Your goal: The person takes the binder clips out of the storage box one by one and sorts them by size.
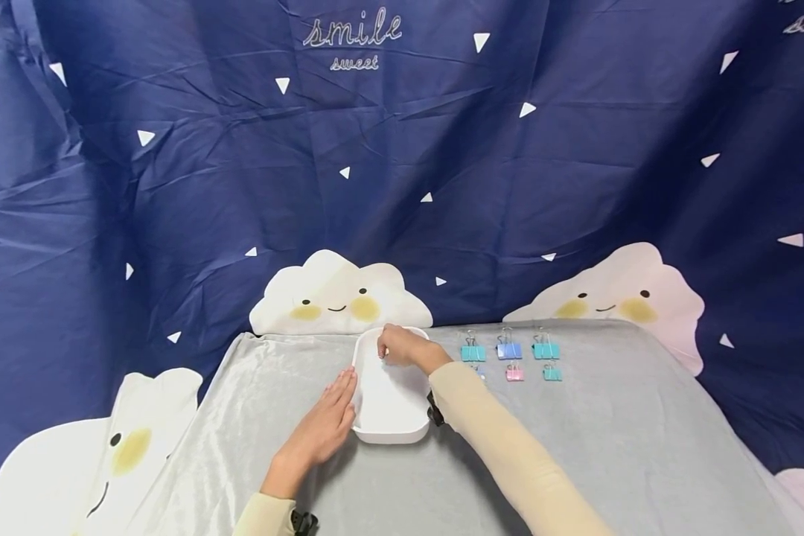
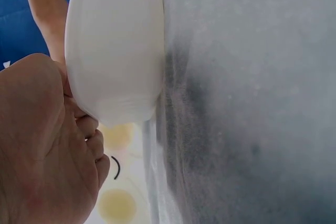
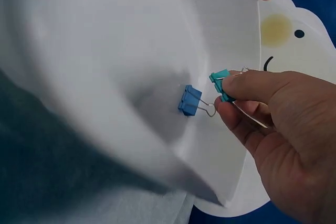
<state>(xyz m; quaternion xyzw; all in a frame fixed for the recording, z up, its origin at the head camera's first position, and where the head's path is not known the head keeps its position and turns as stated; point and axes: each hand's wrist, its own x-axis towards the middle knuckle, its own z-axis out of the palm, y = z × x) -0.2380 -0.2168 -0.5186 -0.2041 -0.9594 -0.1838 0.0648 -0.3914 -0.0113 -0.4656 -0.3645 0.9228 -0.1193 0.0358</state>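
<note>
My right hand [image 1: 407, 347] is over the far end of a white plastic tray [image 1: 390, 438]. Between its thumb and fingers it pinches a teal binder clip [image 3: 218, 81], seen in the right wrist view. A blue binder clip [image 3: 189, 100] lies inside the tray, just below the fingertips. My left hand [image 1: 323, 418] rests along the tray's left side, its fingers straight and touching the rim. In the left wrist view, the palm [image 2: 42, 140] faces the camera beside the tray's outer wall.
Right of the tray, two rows of binder clips lie on the grey cloth: a large teal clip [image 1: 473, 353], a large blue clip [image 1: 509, 351], a small pink clip [image 1: 514, 374] and others. The right forearm partly covers one small clip. A dark blue curtain [image 1: 388, 149] hangs behind.
</note>
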